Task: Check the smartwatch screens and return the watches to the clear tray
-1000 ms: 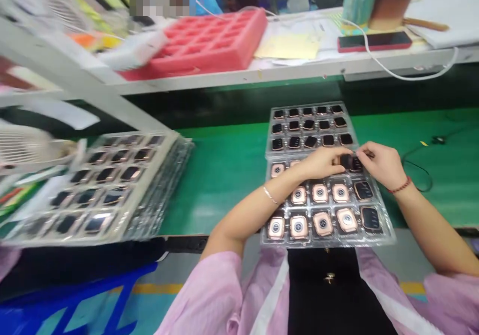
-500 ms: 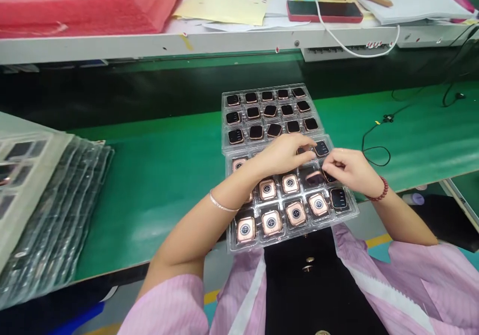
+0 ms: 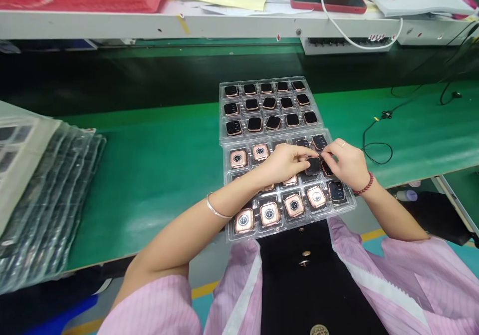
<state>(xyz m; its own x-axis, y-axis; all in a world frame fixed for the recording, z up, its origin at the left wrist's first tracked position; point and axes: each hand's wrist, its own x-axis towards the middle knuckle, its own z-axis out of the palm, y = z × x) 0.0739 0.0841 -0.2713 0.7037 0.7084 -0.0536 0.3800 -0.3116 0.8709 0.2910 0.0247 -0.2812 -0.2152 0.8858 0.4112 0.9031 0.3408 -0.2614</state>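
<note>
A clear plastic tray [image 3: 258, 232] holds several rose-gold smartwatches without straps, some back up and some with the dark screen up. My left hand [image 3: 282, 163] reaches across it, thumb and forefinger closed at the edge of a screen-up smartwatch [image 3: 313, 167] in the middle row. At that watch's upper right corner, my right hand [image 3: 346, 163] has its fingertips pinched together; anything between them is too small to make out. A back-up smartwatch [image 3: 316, 196] lies just below. My left forearm hides part of the middle row.
Behind stands a second clear tray [image 3: 262, 139] of screen-up watches. A stack of clear trays [image 3: 56, 215] is at the left on the green bench [image 3: 149, 185]. A thin black cable [image 3: 374, 148] lies at right. The shelf [image 3: 232, 25] above carries papers and a phone [image 3: 327, 0].
The smartwatch that was blurred below my right hand now shows its dark screen at my left fingertips. My right hand has shifted slightly up, its fingertips closer to my left ones.
</note>
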